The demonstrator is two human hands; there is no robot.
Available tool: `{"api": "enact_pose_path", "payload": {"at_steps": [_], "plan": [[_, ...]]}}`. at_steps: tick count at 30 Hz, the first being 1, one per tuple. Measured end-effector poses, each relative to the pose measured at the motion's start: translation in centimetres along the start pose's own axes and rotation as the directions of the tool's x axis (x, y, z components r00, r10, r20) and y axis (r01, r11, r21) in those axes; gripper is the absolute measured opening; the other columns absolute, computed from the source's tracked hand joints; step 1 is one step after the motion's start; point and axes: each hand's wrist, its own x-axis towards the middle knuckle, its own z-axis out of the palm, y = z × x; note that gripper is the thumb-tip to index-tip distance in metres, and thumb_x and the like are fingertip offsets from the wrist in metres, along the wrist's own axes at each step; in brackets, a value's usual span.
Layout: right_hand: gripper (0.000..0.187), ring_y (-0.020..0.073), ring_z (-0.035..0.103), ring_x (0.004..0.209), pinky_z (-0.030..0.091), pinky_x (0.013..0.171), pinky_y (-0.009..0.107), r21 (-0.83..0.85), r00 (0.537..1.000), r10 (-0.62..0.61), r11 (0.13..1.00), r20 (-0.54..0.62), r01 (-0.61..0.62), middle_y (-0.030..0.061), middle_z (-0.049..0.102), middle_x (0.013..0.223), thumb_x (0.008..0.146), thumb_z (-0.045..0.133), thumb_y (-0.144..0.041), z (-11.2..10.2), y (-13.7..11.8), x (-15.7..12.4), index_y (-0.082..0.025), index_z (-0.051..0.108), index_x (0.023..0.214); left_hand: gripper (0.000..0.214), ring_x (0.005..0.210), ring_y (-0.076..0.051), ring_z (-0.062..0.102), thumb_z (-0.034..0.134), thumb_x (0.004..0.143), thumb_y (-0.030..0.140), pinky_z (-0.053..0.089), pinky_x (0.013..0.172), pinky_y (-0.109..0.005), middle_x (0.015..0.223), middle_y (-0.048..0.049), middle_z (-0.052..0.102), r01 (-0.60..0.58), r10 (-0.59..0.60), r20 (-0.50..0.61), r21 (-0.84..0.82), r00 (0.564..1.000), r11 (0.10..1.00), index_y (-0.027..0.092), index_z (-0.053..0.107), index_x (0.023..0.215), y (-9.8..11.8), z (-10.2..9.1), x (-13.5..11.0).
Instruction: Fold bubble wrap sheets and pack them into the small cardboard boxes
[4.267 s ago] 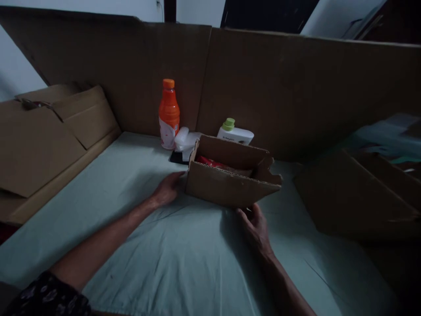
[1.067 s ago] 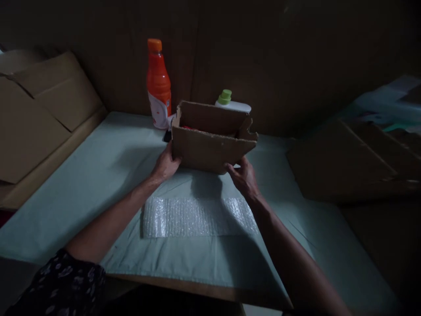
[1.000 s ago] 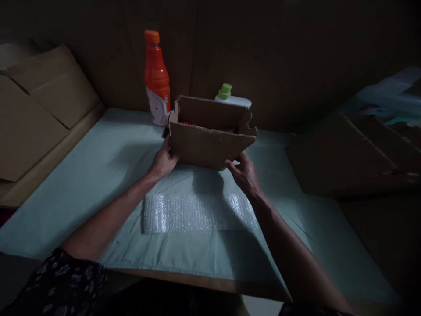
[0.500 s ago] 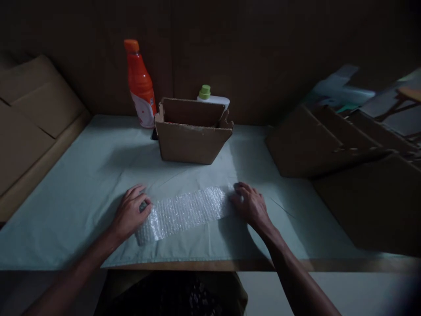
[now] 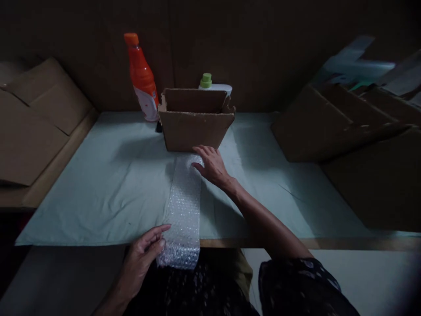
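Observation:
A strip of clear bubble wrap (image 5: 184, 199) runs front to back on the pale green cloth, its near end hanging over the table edge above my lap. My left hand (image 5: 142, 256) is at the strip's lower left edge, with index finger and thumb apart. At the far end, my right hand (image 5: 212, 166) touches the wrap's right corner, fingers stretched and thumb spread away from them. Just beyond that hand stands an open cardboard box (image 5: 195, 129).
An orange bottle (image 5: 143, 81) stands behind the box on the left, and a white bottle with a green cap (image 5: 206, 80) lies behind it. Cardboard (image 5: 42, 114) leans at left. Larger boxes (image 5: 315, 123) holding pale plastic stand at right. The cloth (image 5: 115, 188) covers the table.
The bubble wrap has turned from lying crosswise to pointing away from me. My right hand went forward and left to the box; my left hand came back toward me.

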Motion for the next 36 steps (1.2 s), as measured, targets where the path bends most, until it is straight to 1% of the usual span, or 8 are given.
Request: {"api": "enact_pose_path", "payload": {"at_steps": [7, 10, 14, 18, 21, 25, 28, 36], "plan": [[0.072, 0.0293, 0.054, 0.132, 0.049, 0.103, 0.053, 0.247, 0.940, -0.208, 0.959, 0.272, 0.140, 0.0109, 0.054, 0.150, 0.089, 0.067, -0.016, -4.0, -3.1, -14.9, -0.029, 0.039, 0.154, 0.039, 0.063, -0.014, 0.059, 0.089, 0.060, 0.041, 0.053, 0.046, -0.025, 0.079, -0.0032, 0.063, 0.235, -0.214, 0.101, -0.326, 0.972, 0.916, 0.016, 0.079, 0.088, 2.0, 0.5, 1.4], [0.078, 0.0293, 0.057, 0.127, 0.052, 0.097, 0.050, 0.338, 0.956, -0.234, 0.927, 0.179, 0.164, 0.0142, 0.057, 0.145, 0.090, 0.067, -0.019, -2.4, -7.2, -18.3, -0.027, 0.029, 0.159, 0.032, 0.068, -0.016, 0.064, 0.083, 0.067, 0.036, 0.054, 0.048, -0.025, 0.085, -0.0068, 0.067, 0.214, -0.180, 0.127, -0.358, 0.975, 0.909, 0.015, 0.077, 0.091, 2.4, 0.6, 2.3], [0.061, 0.0225, 0.069, 0.092, 0.055, 0.081, 0.040, 0.430, 0.995, 0.032, 0.903, -0.096, 0.013, 0.0071, 0.074, 0.106, 0.094, 0.055, -0.014, 1.7, -9.6, -17.4, -0.026, 0.038, 0.152, 0.048, 0.075, -0.020, 0.070, 0.070, 0.080, 0.041, 0.057, 0.055, -0.028, 0.093, -0.0094, 0.071, 0.137, -0.088, 0.154, -0.343, 0.984, 0.929, 0.016, 0.065, 0.120, 1.9, 0.9, 2.5], [0.044, 0.0232, 0.068, 0.080, 0.051, 0.077, 0.038, 0.300, 0.974, 0.217, 0.936, -0.070, -0.187, 0.0063, 0.075, 0.090, 0.093, 0.057, -0.022, 3.8, -8.4, -14.5, -0.019, 0.056, 0.137, 0.056, 0.075, -0.016, 0.068, 0.065, 0.090, 0.040, 0.057, 0.061, -0.027, 0.098, -0.0050, 0.068, -0.219, 0.219, -0.049, 0.007, 0.975, 0.976, 0.022, 0.050, 0.141, 0.3, 0.4, 1.2], [0.046, 0.0264, 0.066, 0.081, 0.048, 0.079, 0.040, 0.163, 0.973, 0.224, 0.963, -0.048, -0.213, 0.0077, 0.074, 0.086, 0.092, 0.059, -0.025, 4.1, -7.5, -13.5, -0.015, 0.057, 0.136, 0.035, 0.091, -0.017, 0.068, 0.060, 0.094, 0.028, 0.059, 0.082, -0.031, 0.108, -0.0061, 0.068, -0.482, 0.556, -0.035, 0.455, 0.830, 0.749, 0.024, 0.063, 0.129, -0.7, 0.0, 0.7], [0.049, 0.0281, 0.065, 0.088, 0.045, 0.080, 0.040, 0.127, 0.974, 0.219, 0.969, -0.061, -0.210, 0.0109, 0.075, 0.099, 0.093, 0.058, -0.028, 4.5, -7.5, -13.3, -0.016, 0.054, 0.140, 0.040, 0.128, -0.027, 0.057, 0.056, 0.092, 0.014, 0.050, 0.110, -0.048, 0.135, -0.0094, 0.063, -0.655, 0.756, 0.249, 0.695, 0.606, 0.297, 0.026, 0.063, 0.130, -0.8, 0.1, 2.0], [0.049, 0.0276, 0.065, 0.089, 0.045, 0.082, 0.040, 0.148, 0.973, 0.227, 0.965, -0.052, -0.217, 0.0100, 0.075, 0.099, 0.094, 0.057, -0.026, 5.0, -7.7, -13.0, -0.017, 0.053, 0.142, 0.051, 0.139, -0.029, 0.048, 0.056, 0.089, 0.009, 0.045, 0.115, -0.054, 0.146, -0.0099, 0.058, -0.668, 0.718, 0.382, 0.727, 0.582, 0.155, 0.024, 0.058, 0.137, -0.4, 0.3, 3.5], [0.049, 0.0289, 0.064, 0.106, 0.046, 0.088, 0.043, 0.125, 0.964, 0.167, 0.982, -0.206, -0.143, 0.0146, 0.066, 0.129, 0.095, 0.061, -0.034, 2.9, -7.8, -14.1, -0.021, 0.052, 0.141, 0.023, 0.125, -0.029, 0.060, 0.056, 0.090, 0.010, 0.053, 0.104, -0.050, 0.125, -0.0109, 0.071, -0.678, 0.751, 0.402, 0.731, 0.524, 0.081, 0.019, 0.071, 0.104, -0.2, 0.5, 6.2]]}}
